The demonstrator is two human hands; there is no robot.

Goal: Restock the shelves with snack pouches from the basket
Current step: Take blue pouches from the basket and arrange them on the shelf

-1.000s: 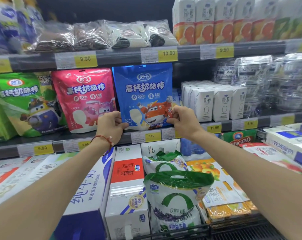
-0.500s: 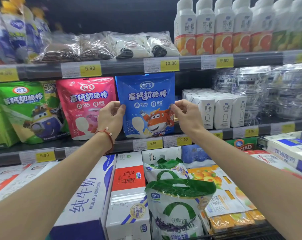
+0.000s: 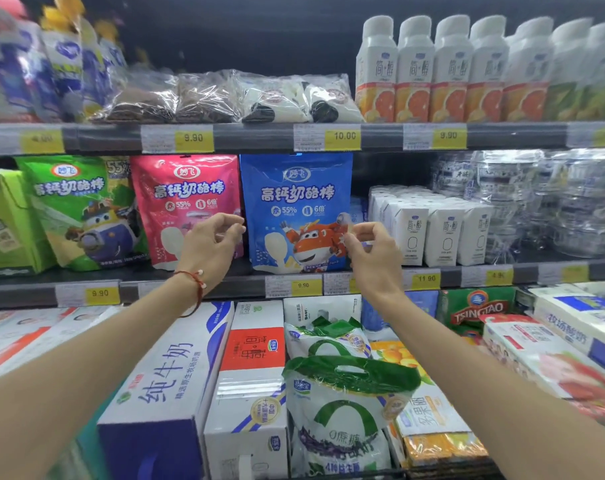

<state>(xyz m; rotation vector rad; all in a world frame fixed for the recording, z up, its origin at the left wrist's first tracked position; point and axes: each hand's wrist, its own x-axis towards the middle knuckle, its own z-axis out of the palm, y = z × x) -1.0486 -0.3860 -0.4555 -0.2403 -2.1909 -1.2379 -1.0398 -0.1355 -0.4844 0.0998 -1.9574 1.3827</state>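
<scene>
A blue snack pouch [image 3: 295,211] with a cartoon plane stands upright on the middle shelf [image 3: 245,284], next to a red pouch [image 3: 183,202] and a green pouch [image 3: 76,209]. My left hand [image 3: 211,245] hovers in front of the gap between the red and blue pouches, fingers curled and apart, holding nothing. My right hand [image 3: 372,251] sits at the blue pouch's right edge, fingers loosely bent, off the pouch. No basket is in view.
White drink cartons [image 3: 436,233] stand right of the blue pouch, wrapped cups [image 3: 536,202] beyond them. Bottles [image 3: 450,71] and clear bags [image 3: 224,98] fill the top shelf. Below lie milk boxes [image 3: 169,382], a green-handled bag [image 3: 342,403] and a beer case [image 3: 474,306].
Both hands gripped the blue pouch's sides and set it upright on the shelf; now both have let go and drawn slightly back. The pouch stands on its own.
</scene>
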